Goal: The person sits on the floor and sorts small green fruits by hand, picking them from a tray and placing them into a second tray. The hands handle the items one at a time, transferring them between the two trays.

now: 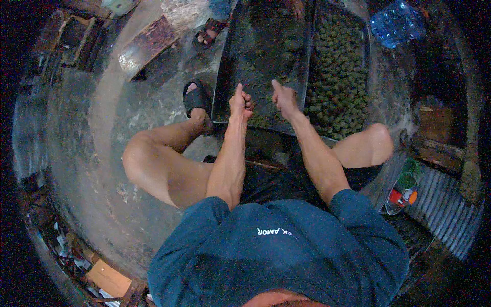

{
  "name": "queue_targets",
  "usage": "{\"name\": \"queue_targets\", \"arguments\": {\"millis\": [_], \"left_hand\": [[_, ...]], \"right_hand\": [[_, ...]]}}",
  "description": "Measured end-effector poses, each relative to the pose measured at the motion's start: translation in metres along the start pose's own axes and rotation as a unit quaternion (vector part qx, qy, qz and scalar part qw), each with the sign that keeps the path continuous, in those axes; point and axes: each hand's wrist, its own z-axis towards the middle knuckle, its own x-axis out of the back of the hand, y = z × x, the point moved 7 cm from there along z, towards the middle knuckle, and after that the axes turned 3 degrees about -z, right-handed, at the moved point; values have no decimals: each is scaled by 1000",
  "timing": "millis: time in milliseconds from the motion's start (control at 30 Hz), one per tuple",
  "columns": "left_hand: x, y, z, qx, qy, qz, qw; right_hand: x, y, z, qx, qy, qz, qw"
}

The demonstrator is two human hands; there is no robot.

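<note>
Both hands are over a long dark tray (pixel 264 61) that lies between the knees. My left hand (pixel 241 101) is at the tray's left side, thumb pointing away from me and fingers curled in; whether something small is in it cannot be told. My right hand (pixel 284 99) is a little to the right, a finger or thumb stretched out and the others folded, its grasp unclear. Greenish bits lie scattered on the tray floor. Right beside it, a second dark tray (pixel 368 53) holds many small, round, greenish-brown lumps (pixel 337 76). The image is dim and grainy.
At the upper left stands a low wooden bench (pixel 151 44), near another person's sandalled foot (pixel 209 32). A clear blue plastic container (pixel 398 23) is at the upper right. Corrugated metal sheet (pixel 445 207) and a green container (pixel 409 172) lie at the right. A brown cardboard piece (pixel 109 278) is lower left.
</note>
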Motion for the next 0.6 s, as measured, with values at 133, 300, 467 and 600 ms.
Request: {"name": "queue_targets", "arguments": {"millis": [133,300,467,600], "left_hand": [[-11,-7,5,-40,53,28,997],[-17,3,23,-79,11,90,993],[-11,5,42,-23,43,58,997],[-40,-19,39,-45,37,297,953]], "right_hand": [[-5,-1,9,70,-14,-59,996],[9,-17,2,-2,-61,148,987],[26,29,17,-93,-42,108,989],[45,56,11,-109,20,55,992]]}}
